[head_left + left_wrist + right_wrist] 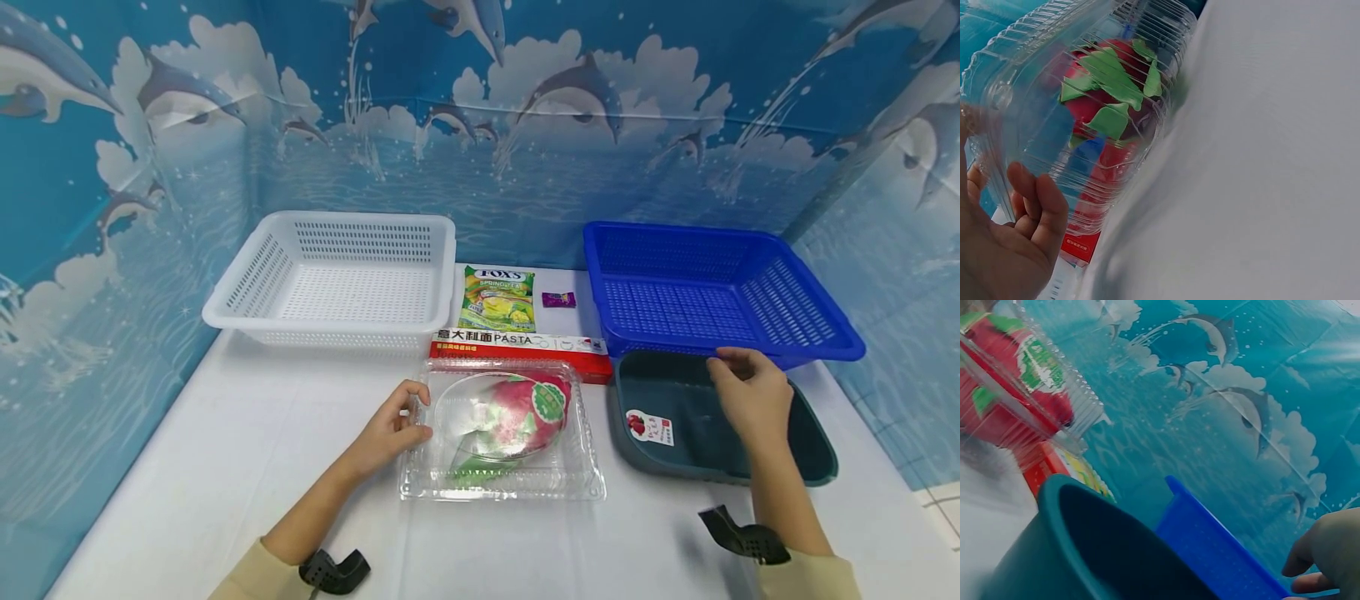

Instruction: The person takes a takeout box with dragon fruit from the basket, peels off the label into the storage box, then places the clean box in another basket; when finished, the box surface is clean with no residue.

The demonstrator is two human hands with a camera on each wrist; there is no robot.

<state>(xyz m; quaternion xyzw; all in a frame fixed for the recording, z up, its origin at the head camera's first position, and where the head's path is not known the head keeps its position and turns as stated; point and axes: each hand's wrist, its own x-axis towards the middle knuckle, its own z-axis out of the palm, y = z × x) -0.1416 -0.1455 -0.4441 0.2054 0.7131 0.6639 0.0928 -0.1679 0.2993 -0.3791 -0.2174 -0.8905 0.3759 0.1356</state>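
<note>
A clear plastic clamshell box (525, 487) stands on the white table at the middle, with its lid down. Inside it lies a red dragon fruit (513, 421) with green scales and a round green-and-white sticker. My left hand (393, 429) grips the box's left edge, thumb nearer me and fingers farther up. In the left wrist view the hand (1025, 231) shows bent fingers at the rim. Over a dark green basin (637, 458) hovers my right hand (753, 400), its fingers loosely bent and nothing seen between them. A label with red fruit is stuck on the basin's inner wall.
Behind the box lie a red-and-white pasta box (525, 354), a green Fox's candy bag (497, 300) and a small purple packet (558, 300). A white basket (330, 333) stands back left, a blue basket (825, 321) back right, against the dolphin-print curtain.
</note>
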